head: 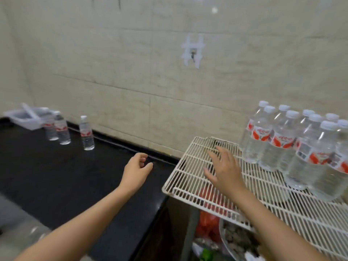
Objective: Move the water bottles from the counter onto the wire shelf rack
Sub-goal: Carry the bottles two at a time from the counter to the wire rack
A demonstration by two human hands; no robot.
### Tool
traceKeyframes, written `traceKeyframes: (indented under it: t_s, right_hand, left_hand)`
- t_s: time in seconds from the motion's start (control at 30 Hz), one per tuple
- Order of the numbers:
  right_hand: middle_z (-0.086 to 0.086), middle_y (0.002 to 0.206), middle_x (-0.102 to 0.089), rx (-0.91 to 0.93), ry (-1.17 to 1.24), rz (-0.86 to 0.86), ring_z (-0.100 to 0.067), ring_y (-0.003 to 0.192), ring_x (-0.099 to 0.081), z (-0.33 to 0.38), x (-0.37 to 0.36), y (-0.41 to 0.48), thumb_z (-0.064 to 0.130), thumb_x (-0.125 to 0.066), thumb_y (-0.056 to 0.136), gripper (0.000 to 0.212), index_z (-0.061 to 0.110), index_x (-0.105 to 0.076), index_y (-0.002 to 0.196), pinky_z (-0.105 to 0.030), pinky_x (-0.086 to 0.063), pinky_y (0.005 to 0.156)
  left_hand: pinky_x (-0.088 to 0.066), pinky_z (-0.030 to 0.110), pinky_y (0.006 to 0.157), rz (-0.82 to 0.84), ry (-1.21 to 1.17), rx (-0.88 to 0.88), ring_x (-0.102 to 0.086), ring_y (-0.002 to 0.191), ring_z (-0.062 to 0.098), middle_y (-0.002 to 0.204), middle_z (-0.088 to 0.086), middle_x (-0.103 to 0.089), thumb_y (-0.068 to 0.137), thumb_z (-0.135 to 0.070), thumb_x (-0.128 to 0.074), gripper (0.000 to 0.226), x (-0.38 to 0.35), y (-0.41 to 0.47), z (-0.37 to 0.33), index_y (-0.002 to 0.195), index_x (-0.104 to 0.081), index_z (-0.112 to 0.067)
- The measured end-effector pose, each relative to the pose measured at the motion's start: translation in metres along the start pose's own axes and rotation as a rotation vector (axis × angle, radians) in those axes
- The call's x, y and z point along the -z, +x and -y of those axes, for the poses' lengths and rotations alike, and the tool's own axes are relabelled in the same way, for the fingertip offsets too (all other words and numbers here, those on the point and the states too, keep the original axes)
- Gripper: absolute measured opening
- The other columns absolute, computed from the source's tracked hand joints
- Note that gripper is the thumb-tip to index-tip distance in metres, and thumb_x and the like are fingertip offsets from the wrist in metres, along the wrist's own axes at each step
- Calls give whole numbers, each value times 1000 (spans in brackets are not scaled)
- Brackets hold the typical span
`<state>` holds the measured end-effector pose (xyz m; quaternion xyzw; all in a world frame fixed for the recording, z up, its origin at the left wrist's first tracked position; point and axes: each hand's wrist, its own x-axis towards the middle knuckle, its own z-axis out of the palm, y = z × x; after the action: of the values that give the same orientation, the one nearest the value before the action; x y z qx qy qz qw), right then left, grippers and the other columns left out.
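Both hands empty, left hand loosely curled, right hand fingers spread over the wire shelf rack; next, reach 3 bottles beyond the left fingers on the bench.

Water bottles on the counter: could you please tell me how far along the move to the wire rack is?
Mostly done: a cluster of bottles already stands on the wire shelf rack. Nothing is in hand; the left hand and right hand are both empty. Three water bottles remain on the black counter.
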<state>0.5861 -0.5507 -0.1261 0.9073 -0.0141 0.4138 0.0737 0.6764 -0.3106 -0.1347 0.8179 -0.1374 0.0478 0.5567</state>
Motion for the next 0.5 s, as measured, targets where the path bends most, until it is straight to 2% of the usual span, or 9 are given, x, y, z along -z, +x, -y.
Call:
traceKeyframes:
  t_s: [0.1,0.27,0.37,0.5]
  right_hand:
    - [-20,104,-65,92,128,-54,-27,103,-45,100,-23,12,40,-49,72,44,14,-50,108,-43,-54,76]
    - [-17,108,-60,293,322,-39,-25,104,-43,269,-55,35,33,-79,58,63,13,-50,109,-37,-54,69]
    - [-15,103,-66,420,404,29,-26,101,-53,358,-59,42,36,-83,51,68,15,-50,108,-33,-54,65]
    - [-13,100,-68,540,494,63,-27,92,-64,452,-60,56,36,-83,48,70,17,-50,106,-32,-53,63]
  left_hand:
    - [-43,31,86,-102,73,37,-52,97,17,114,9,-57,84,-15,-60,34,88,-14,41,117,-54,-9]
    - [-44,36,88,-338,107,180,-53,97,22,111,13,-58,84,-12,-59,33,240,-48,108,116,-53,-5]
    - [-44,40,90,-478,115,253,-55,105,30,113,17,-58,84,-10,-58,32,316,-83,142,115,-53,-3]
    - [-40,37,90,-668,130,324,-53,108,31,118,17,-57,86,-9,-56,33,399,-130,176,117,-52,-1]
